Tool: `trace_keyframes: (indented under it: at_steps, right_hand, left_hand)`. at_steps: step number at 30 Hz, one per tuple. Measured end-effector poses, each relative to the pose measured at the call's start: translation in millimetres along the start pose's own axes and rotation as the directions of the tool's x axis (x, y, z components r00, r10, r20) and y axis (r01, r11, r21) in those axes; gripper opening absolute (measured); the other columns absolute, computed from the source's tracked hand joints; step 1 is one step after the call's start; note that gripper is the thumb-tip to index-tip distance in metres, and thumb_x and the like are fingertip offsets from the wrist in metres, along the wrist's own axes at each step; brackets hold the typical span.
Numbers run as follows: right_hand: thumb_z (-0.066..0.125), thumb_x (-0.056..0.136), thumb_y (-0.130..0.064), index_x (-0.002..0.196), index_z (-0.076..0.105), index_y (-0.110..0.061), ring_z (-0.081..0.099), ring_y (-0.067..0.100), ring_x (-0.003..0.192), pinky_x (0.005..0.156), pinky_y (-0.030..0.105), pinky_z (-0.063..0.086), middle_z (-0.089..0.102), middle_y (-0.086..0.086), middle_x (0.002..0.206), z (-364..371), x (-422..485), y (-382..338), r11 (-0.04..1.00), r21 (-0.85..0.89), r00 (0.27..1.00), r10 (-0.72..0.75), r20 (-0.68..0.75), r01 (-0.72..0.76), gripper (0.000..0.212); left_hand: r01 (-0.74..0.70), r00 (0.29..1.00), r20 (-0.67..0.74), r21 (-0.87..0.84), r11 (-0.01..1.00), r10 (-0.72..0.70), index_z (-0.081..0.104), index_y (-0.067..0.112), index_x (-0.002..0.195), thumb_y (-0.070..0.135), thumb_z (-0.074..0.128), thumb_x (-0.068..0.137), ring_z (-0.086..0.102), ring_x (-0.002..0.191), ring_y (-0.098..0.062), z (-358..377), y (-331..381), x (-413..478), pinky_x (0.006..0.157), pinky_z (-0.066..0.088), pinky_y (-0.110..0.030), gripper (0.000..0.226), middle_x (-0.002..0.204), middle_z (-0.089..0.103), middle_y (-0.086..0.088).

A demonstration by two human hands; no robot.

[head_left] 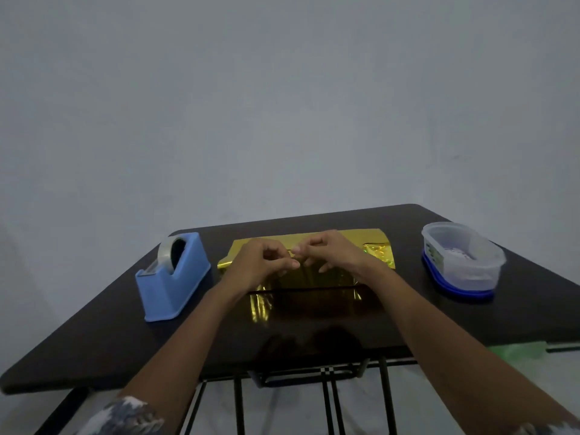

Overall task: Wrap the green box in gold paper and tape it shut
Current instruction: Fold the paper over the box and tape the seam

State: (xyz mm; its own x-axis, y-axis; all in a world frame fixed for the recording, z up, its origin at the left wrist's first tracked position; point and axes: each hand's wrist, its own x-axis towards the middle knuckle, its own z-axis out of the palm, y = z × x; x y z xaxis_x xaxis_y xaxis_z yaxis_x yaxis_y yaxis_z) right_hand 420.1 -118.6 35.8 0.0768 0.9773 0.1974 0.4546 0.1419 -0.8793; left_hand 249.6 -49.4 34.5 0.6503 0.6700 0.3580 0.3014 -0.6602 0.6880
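gold paper [314,277] mid-table [94,324], folded up over the green box, which is hidden. left hand [260,265] and right hand [332,252] above it, fingers curled, tips meeting; what they pinch, possibly tape, can't tell. tape dispenser [172,277] left.

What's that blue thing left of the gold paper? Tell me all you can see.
It is a blue plastic tape dispenser, a wedge-shaped block, standing upright on the dark table. A roll of clear tape sits in its slot, half sunk. It stands apart from the gold paper, on its left. Neither the left hand nor the right hand touches it.
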Motion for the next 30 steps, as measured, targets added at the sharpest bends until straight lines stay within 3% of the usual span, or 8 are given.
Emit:
trace_keyframes:
  at_steps: [4,8,14,18,21,23,27,30]
  right_hand:
    - [0.067,0.085,-0.017,0.081,0.069,-0.015,0.058,0.005,0.064,0.056,0.018,0.042,0.067,-0.001,0.074,-5,-2,5,0.997,0.041,0.997,-0.069,-0.034,0.071,0.006]
    - [0.071,0.081,-0.011,0.084,0.073,-0.002,0.057,-0.002,0.056,0.055,0.012,0.044,0.067,0.001,0.070,3,2,8,0.986,0.061,0.979,-0.147,-0.139,0.157,0.010]
    - [0.070,0.082,-0.014,0.085,0.073,-0.004,0.059,0.005,0.069,0.064,0.019,0.051,0.067,0.000,0.075,13,12,4,0.986,0.042,0.962,-0.151,-0.226,0.164,0.011]
    - [0.070,0.082,-0.019,0.083,0.074,-0.010,0.063,0.013,0.072,0.069,0.031,0.054,0.069,-0.001,0.076,21,17,3,0.989,-0.006,0.948,-0.141,-0.286,0.145,0.010]
    - [0.071,0.082,-0.020,0.077,0.072,-0.017,0.066,0.022,0.074,0.071,0.037,0.054,0.069,-0.004,0.072,16,17,5,0.991,0.018,0.923,-0.115,-0.366,0.131,0.006]
    - [0.071,0.082,-0.021,0.078,0.071,-0.017,0.067,0.021,0.074,0.069,0.034,0.055,0.069,-0.005,0.073,9,15,5,0.992,0.003,0.918,-0.116,-0.379,0.127,0.005]
    - [0.067,0.084,-0.009,0.091,0.070,0.004,0.059,-0.005,0.053,0.052,0.010,0.045,0.066,0.001,0.071,6,7,-1,0.976,0.135,0.943,-0.120,-0.311,0.169,0.015]
    - [0.065,0.086,-0.012,0.093,0.069,0.002,0.057,0.002,0.055,0.054,0.016,0.044,0.066,0.000,0.073,11,6,-3,0.967,0.199,0.952,-0.096,-0.289,0.158,0.017]
  left_hand:
    - [0.022,0.999,0.030,-0.006,1.000,-0.022,0.072,0.012,0.070,0.022,0.077,0.074,0.057,0.061,-0.006,1,5,4,0.065,0.044,-0.024,0.013,0.061,0.065,0.004]
    - [0.139,0.990,0.029,-0.028,0.990,-0.138,0.075,0.011,0.070,0.024,0.077,0.074,0.056,0.057,-0.003,-4,7,6,0.063,0.045,-0.022,0.014,0.056,0.066,0.004]
    - [0.205,0.969,-0.124,-0.085,0.975,-0.215,0.076,0.017,0.079,0.028,0.078,0.072,0.062,0.055,-0.009,-7,5,7,0.055,0.047,-0.018,0.013,0.073,0.073,0.002]
    - [0.205,0.954,-0.222,-0.009,0.979,-0.202,0.074,0.023,0.086,0.034,0.079,0.071,0.058,0.046,-0.004,-4,-3,7,0.055,0.042,-0.019,0.019,0.082,0.073,0.004]
    - [0.331,0.912,-0.302,0.139,0.933,-0.278,0.071,0.026,0.097,0.040,0.077,0.073,0.059,0.056,-0.008,-13,-14,5,0.060,0.044,-0.024,0.028,0.088,0.070,0.003]
    - [0.329,0.895,-0.332,0.045,0.943,-0.297,0.071,0.025,0.099,0.039,0.074,0.077,0.059,0.060,-0.009,-22,-19,1,0.064,0.043,-0.026,0.027,0.089,0.070,0.003]
    - [0.181,0.929,-0.257,-0.312,0.933,-0.266,0.066,0.028,0.107,0.043,0.064,0.083,0.063,0.083,-0.006,-22,-2,-3,0.068,0.047,-0.022,0.028,0.094,0.071,0.007]
    - [0.219,0.956,-0.099,-0.389,0.895,-0.278,0.068,0.027,0.103,0.046,0.065,0.079,0.066,0.094,-0.009,-12,7,3,0.079,0.053,-0.027,0.030,0.100,0.072,0.003]
